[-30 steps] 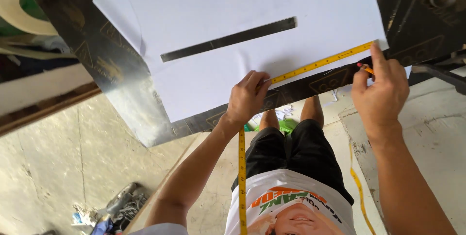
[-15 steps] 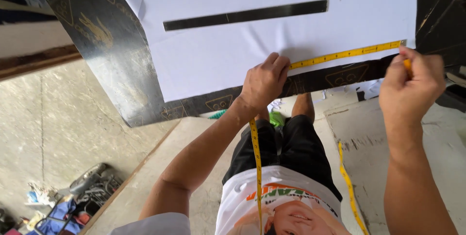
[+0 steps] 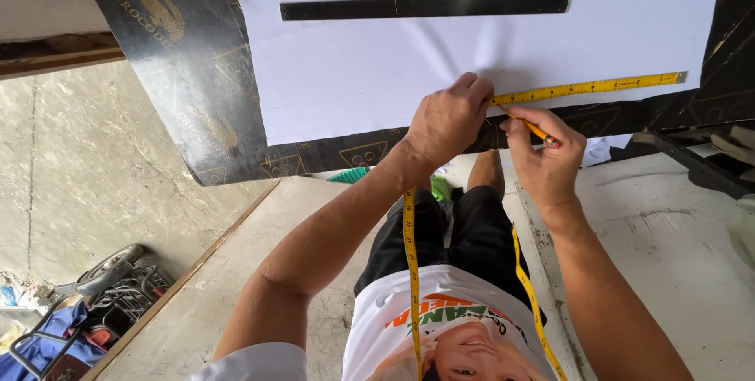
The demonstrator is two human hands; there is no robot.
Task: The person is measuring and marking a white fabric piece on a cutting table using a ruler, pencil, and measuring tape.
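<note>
I see my left hand (image 3: 448, 117) pinning the yellow tape measure (image 3: 586, 88) onto white paper (image 3: 377, 66) — right hand (image 3: 546, 153) beside it pinches a pencil (image 3: 535, 129); black board (image 3: 173, 58) underneath, concrete floor (image 3: 71, 169) below.

One head-worn camera looks steeply down, close above the white sheet (image 3: 440, 58).

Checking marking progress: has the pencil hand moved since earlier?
Yes. The right hand slid along the white sheet, from the tape measure's end toward the left hand.
</note>
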